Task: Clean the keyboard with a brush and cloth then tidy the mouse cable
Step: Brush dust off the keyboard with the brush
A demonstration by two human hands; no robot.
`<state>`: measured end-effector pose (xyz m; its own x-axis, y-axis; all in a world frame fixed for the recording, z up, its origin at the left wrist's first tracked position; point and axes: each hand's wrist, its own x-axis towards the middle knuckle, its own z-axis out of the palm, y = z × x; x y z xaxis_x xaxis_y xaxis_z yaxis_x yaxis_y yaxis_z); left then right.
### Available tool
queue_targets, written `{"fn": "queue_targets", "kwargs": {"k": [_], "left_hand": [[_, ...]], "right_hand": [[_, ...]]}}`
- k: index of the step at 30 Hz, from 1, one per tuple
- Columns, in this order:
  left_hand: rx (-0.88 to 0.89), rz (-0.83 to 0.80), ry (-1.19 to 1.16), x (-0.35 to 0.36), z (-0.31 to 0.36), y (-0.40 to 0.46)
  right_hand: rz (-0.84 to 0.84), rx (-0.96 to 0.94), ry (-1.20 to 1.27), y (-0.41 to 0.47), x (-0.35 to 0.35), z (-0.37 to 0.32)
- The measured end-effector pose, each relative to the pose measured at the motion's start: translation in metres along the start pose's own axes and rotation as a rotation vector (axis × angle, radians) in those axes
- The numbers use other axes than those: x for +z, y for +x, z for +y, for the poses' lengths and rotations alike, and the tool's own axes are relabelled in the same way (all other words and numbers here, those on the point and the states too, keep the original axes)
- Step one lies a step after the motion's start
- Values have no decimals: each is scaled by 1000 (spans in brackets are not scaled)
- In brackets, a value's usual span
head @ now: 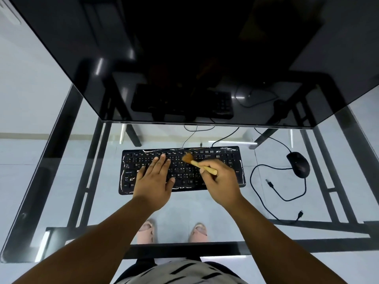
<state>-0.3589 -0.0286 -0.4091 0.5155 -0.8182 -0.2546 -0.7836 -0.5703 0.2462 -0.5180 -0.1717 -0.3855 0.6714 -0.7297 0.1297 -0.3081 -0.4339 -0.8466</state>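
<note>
The right hand [220,179] grips the brush [198,162], its fingers curled round the pale, cylindrical wooden handle. The handle runs up and to the left from the hand and ends in a flared tuft of tan bristles, which lies over the upper key rows near the middle of the keyboard [231,158].

The left hand [154,180] lies flat on the left half of the keyboard, palm down, fingers straight and slightly spread, holding nothing.

The keyboard is a black, rectangular, full-width unit with rows of low square keys and white legends. Irregular white streaks mark its glossy frame along the left, top and bottom edges. It rests flat on the worktop [205,208], a clear glass plate carried on a black metal frame; pale floor tiles and two feet in pale pink slippers [146,232] show through the glass.

To the right of the keyboard, apart from it, lies the mouse [298,163], a black, smooth, rounded oval. Its thin black mouse cable [254,187] loops loosely over the glass between keyboard and mouse and ends in a loose plug [269,183].

Behind the keyboard stands a monitor [184,58] with a dark, glossy screen that mirrors the keyboard and mouse.
</note>
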Motion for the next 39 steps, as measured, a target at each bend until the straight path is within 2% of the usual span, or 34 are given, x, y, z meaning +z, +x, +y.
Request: {"fn": "queue_targets", "kwargs": {"k": [5,9,10,13,14,18,22,26,30,33,34,37,39], "left_hand": [[-40,35,-9,-1,15,3],[-10,23,0,3,22,4],[-1,20,2,4,22,5],[30,17,0,6,27,6],[44,16,-2,6,29,6],[76,-16,3,6,35,8],[61,-33,-21,9,40,10],[58,-41,-24,11,39,10],[48,-32,-36,10,41,10],[37,-27,-41,11,42,10],[34,-25,-45,11,42,10],[29,-32,-50,11,43,10],[24,-38,-48,11,45,10]], "right_hand": [[224,97,-12,1,-12,7],[-2,30,67,-2,-17,9],[3,32,45,-3,-17,12],[190,93,9,-1,-25,20],[195,102,42,-1,-28,20],[18,88,96,-3,-34,20],[180,137,85,-2,-41,28],[51,120,75,-5,-41,25],[240,191,100,-6,-47,29],[112,155,113,-7,-50,31],[112,148,88,-8,-50,32],[258,175,48,-9,-58,35],[218,166,101,-10,-62,35]]}}
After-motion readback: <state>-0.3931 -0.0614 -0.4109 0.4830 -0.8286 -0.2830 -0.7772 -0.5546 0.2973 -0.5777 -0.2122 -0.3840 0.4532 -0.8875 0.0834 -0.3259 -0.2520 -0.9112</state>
